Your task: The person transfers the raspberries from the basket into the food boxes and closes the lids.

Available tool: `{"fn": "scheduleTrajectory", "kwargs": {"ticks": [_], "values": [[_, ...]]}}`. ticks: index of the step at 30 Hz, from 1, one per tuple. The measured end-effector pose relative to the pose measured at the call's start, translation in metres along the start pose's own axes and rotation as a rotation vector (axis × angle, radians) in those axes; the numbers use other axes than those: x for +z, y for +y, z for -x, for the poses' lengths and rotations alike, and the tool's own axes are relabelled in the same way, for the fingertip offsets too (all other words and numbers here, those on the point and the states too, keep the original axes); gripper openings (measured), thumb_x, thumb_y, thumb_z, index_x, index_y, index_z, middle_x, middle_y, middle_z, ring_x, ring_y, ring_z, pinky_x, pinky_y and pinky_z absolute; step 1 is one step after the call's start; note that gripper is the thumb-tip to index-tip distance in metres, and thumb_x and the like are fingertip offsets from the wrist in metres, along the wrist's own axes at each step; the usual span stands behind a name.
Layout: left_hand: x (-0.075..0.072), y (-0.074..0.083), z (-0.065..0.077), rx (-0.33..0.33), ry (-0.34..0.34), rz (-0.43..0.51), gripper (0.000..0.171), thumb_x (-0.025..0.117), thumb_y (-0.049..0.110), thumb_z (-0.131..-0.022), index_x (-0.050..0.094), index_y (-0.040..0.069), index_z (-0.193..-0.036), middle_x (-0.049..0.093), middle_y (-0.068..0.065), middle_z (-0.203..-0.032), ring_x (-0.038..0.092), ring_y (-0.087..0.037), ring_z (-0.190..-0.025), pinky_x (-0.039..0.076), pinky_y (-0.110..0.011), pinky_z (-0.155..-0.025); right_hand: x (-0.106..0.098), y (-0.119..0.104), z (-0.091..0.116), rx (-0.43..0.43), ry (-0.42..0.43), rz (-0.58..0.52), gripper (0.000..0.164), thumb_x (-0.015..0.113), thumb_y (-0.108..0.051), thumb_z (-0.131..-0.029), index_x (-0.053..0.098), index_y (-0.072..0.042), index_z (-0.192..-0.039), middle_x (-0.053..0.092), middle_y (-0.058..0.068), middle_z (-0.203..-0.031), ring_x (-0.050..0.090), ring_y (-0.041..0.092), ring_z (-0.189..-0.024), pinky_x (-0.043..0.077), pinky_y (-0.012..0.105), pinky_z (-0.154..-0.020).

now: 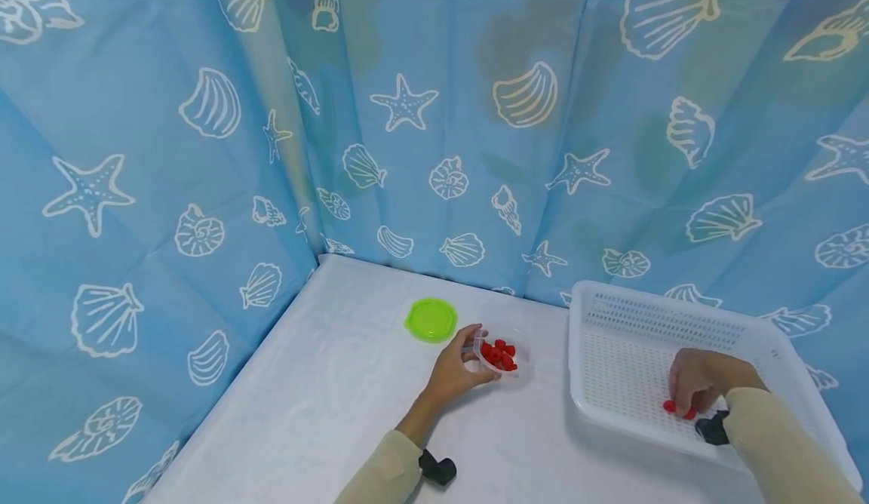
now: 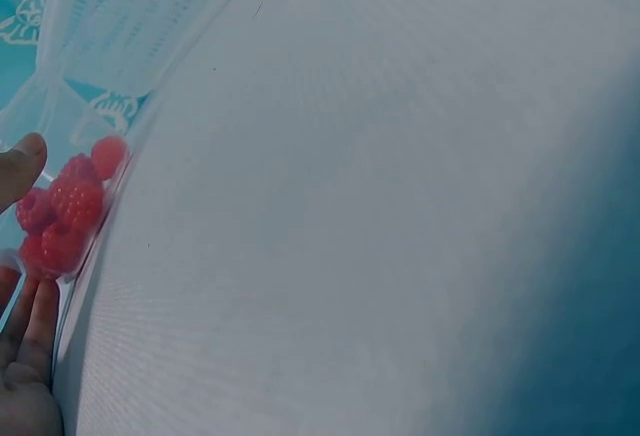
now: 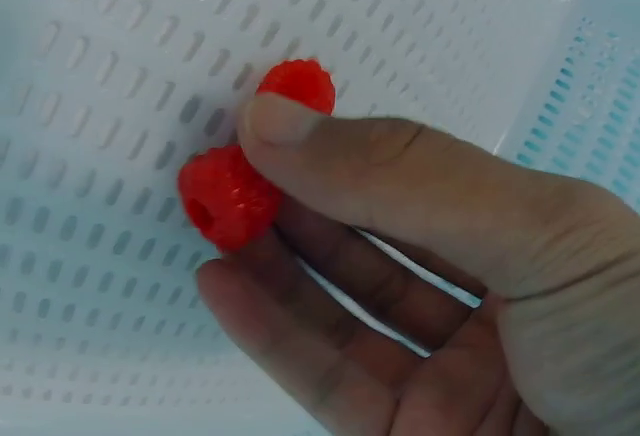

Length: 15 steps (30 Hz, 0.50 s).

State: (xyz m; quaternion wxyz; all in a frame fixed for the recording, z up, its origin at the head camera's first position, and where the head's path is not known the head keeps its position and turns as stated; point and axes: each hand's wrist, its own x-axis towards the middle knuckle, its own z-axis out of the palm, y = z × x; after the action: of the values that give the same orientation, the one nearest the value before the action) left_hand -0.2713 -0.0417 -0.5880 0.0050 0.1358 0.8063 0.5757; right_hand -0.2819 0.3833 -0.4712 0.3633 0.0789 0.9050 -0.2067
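My left hand [image 1: 453,368] holds a small clear plastic container [image 1: 526,349] by its side, thumb at the near edge and fingers round the far side. Several red raspberries [image 1: 498,354] lie inside it; in the left wrist view they show through the wall, the container [image 2: 50,106] between thumb and fingers. Inside a white perforated basket [image 1: 614,364], my right hand [image 1: 702,377] reaches down to two raspberries. The right wrist view has one raspberry [image 3: 230,201] between thumb and curled fingers, and another raspberry [image 3: 305,86] partly behind the thumb tip.
A bright green lid [image 1: 431,320] lies on the white-covered table [image 1: 326,383], beyond the left hand. Blue curtains [image 1: 434,142] with white shell prints hang along the back and left edges. Dark wrist mounts [image 1: 437,468] sit by both sleeves.
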Motion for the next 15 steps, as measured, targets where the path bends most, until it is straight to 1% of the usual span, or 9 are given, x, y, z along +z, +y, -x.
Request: {"fn": "scheduleTrajectory", "kwargs": {"ticks": [4,8,11,15], "values": [[-0.0004,0.0008,-0.0007,0.01,0.001,0.006,0.09,0.087,0.028,-0.073,0.038,0.022,-0.147,0.051,0.013,-0.138,0.055,-0.008,-0.117,0.051,-0.023,-0.089,-0.0007,-0.0067,0.0053,0.001,-0.02,0.026,0.04,0.09,-0.012,-0.063,0.07,-0.002,-0.096,0.066,0.009,-0.09,0.066,0.027,-0.075,0.056,0.053,-0.072],[-0.0003,0.0014,-0.0004,0.014,0.001,0.015,0.089,0.087,0.028,-0.073,0.038,0.021,-0.147,0.051,0.013,-0.137,0.055,-0.008,-0.116,0.051,-0.023,-0.089,0.0024,-0.0104,0.0091,-0.014,0.014,0.066,0.039,0.091,-0.011,-0.062,0.07,-0.002,-0.094,0.064,0.009,-0.087,0.065,0.025,-0.072,0.057,0.05,-0.071],[0.0006,0.0011,-0.0001,0.017,-0.003,0.014,0.089,0.087,0.028,-0.073,0.038,0.021,-0.147,0.051,0.013,-0.137,0.055,-0.008,-0.116,0.051,-0.023,-0.089,0.0053,-0.0092,0.0091,-0.017,0.026,0.079,0.037,0.09,-0.008,-0.062,0.07,0.0,-0.091,0.064,0.009,-0.084,0.065,0.024,-0.071,0.058,0.046,-0.07],[0.0012,0.0,-0.0002,0.026,-0.003,0.012,0.089,0.087,0.028,-0.073,0.038,0.021,-0.147,0.051,0.013,-0.138,0.055,-0.008,-0.117,0.051,-0.023,-0.088,0.0059,-0.0045,0.0046,-0.038,0.03,0.098,0.032,0.089,-0.008,-0.064,0.071,0.0,-0.09,0.064,0.008,-0.082,0.064,0.023,-0.071,0.059,0.044,-0.07]]}}
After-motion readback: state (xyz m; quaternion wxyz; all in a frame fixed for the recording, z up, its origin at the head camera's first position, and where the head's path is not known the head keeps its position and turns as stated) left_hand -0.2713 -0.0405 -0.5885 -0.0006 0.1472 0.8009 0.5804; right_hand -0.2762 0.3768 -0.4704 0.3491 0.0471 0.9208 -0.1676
